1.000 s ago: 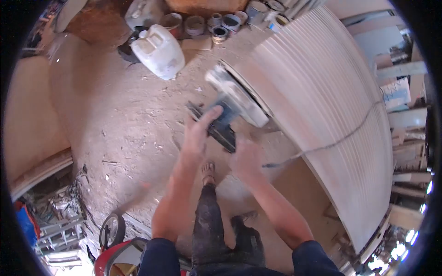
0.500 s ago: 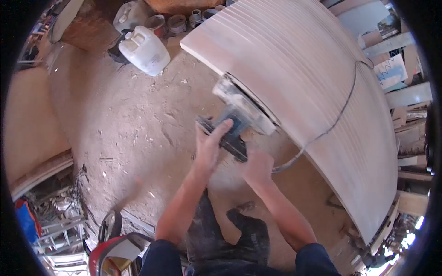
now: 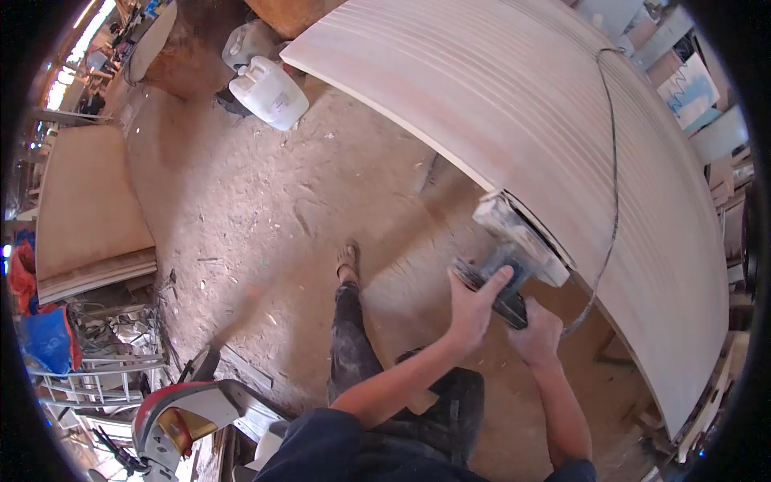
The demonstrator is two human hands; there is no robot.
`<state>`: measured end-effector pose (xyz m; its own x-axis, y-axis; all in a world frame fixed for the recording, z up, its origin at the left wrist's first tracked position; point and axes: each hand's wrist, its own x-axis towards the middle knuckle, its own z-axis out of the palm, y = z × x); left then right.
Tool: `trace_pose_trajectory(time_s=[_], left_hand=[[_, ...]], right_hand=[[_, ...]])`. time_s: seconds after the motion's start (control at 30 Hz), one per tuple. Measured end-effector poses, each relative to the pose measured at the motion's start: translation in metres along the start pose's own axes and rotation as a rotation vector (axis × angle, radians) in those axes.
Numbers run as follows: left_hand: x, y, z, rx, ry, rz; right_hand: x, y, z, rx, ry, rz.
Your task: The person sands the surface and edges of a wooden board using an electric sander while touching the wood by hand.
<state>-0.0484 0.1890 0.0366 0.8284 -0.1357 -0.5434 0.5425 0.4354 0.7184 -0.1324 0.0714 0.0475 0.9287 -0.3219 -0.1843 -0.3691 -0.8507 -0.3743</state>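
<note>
Both hands hold a dusty power sander (image 3: 522,237), whose long flat face lies along the near edge of a large pale wooden panel (image 3: 482,96) with grooves across it. My left hand (image 3: 474,309) is closed round the black front grip, thumb over the body. Behind it, my right hand (image 3: 536,331) wraps the rear handle, its fingers partly hidden. A dark power cord (image 3: 616,193) runs from beside my right hand up over the panel. The sander's contact face is out of sight against the edge.
White plastic jerrycans (image 3: 273,92) stand on the dusty floor at the back left. Stacked boards (image 3: 92,209) lie at the left. A red and white motorbike (image 3: 173,410) is at the lower left, near metal racks (image 3: 104,373). Wood scraps (image 3: 731,193) line the right side.
The sander and both hands have moved right and down in view, along the panel's edge. My view has shifted too, and a foot now shows on the floor.
</note>
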Motion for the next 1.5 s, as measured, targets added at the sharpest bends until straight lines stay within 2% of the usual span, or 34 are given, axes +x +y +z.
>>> trace_pose_trajectory(time_s=[0.1,0.2,0.27,0.37,0.4,0.47,0.5,0.57,0.6,0.67,0.7,0.73,0.8,0.83,0.87,0.93,0.97,1.03,1.1,1.13,1.17,1.2,1.23,1.27,1.33,1.37,1.4,1.47,1.5], left_hand=[[-0.052,-0.061,0.03,0.037,-0.032,0.0],[-0.111,-0.111,0.062,0.092,0.013,-0.099],[-0.157,-0.121,0.08,-0.045,-0.079,-0.268],[-0.219,-0.11,0.1,0.109,-0.109,-0.306],[-0.232,-0.098,0.11,0.123,-0.128,-0.313],[-0.253,-0.068,0.127,0.114,-0.134,-0.244],[-0.264,-0.055,0.137,0.11,-0.142,-0.244],[-0.273,-0.027,0.155,0.167,-0.152,-0.212],[-0.276,-0.012,0.164,0.134,-0.136,-0.188],[-0.278,0.018,0.179,0.318,-0.239,-0.043],[-0.282,0.055,0.187,0.438,-0.334,-0.096],[-0.282,0.067,0.185,0.378,-0.309,-0.07],[-0.277,0.087,0.181,0.176,-0.617,0.034],[-0.266,0.073,0.183,0.021,-0.718,0.176],[-0.273,0.09,0.166,-0.023,-0.702,0.202],[-0.265,0.146,0.127,0.077,-1.018,0.308],[-0.254,0.156,0.106,0.064,-1.024,0.347],[-0.206,0.172,0.041,0.337,-0.919,0.561],[-0.164,0.167,-0.042,0.422,-0.551,0.498],[-0.14,0.159,-0.094,0.451,-0.444,0.353],[-0.133,0.171,-0.152,0.683,-0.274,0.204],[-0.085,0.122,-0.23,0.679,-0.289,0.259],[-0.1,0.145,-0.272,0.841,0.038,0.01],[-0.118,0.148,-0.317,0.679,0.269,0.179],[-0.127,0.108,-0.433,0.782,0.549,0.108],[-0.145,0.115,-0.464,0.682,0.646,-0.103],[-0.159,0.117,-0.491,0.853,0.754,-0.118],[-0.173,0.113,-0.528,0.602,0.857,-0.118],[-0.171,0.1,-0.546,0.614,0.859,-0.114]], right_hand=[[-0.055,0.072,-0.021,-0.063,0.04,-0.053],[-0.111,0.133,-0.053,-0.147,0.047,-0.062],[-0.153,0.157,-0.084,-0.213,-0.008,-0.021],[-0.204,0.164,-0.137,-0.163,-0.011,0.014],[-0.212,0.151,-0.156,-0.16,0.001,0.035],[-0.216,0.106,-0.184,-0.107,0.236,0.137],[-0.22,0.093,-0.194,-0.112,0.242,0.139],[-0.214,0.075,-0.208,-0.197,0.276,0.331],[-0.21,0.069,-0.219,-0.209,0.28,0.288],[-0.198,0.059,-0.238,-0.14,0.24,0.336],[-0.194,0.061,-0.25,-0.155,0.334,0.206],[-0.19,0.068,-0.262,-0.19,0.334,0.146],[-0.165,0.073,-0.297,0.313,0.297,0.13],[-0.151,0.061,-0.324,0.347,0.163,0.222],[-0.149,0.051,-0.335,0.309,0.155,0.187],[-0.128,0.014,-0.354,0.409,0.097,0.179],[-0.117,-0.01,-0.363,0.427,0.052,0.212],[-0.086,-0.039,-0.365,0.455,0.037,0.214],[-0.054,-0.047,-0.363,0.584,0.036,0.191],[-0.035,-0.061,-0.367,0.572,0.034,0.191],[-0.015,-0.077,-0.371,0.702,0.018,0.265],[0.003,-0.094,-0.374,0.829,0.003,0.344],[0.021,-0.117,-0.381,0.888,-0.032,0.384],[0.037,-0.14,-0.386,0.885,-0.032,0.384],[0.058,-0.181,-0.389,0.978,-0.065,0.385],[0.07,-0.195,-0.387,1.023,-0.059,0.395],[0.085,-0.209,-0.384,1.023,-0.06,0.4],[0.112,-0.235,-0.371,0.916,-0.097,0.341],[0.124,-0.248,-0.362,0.835,-0.134,0.296]])
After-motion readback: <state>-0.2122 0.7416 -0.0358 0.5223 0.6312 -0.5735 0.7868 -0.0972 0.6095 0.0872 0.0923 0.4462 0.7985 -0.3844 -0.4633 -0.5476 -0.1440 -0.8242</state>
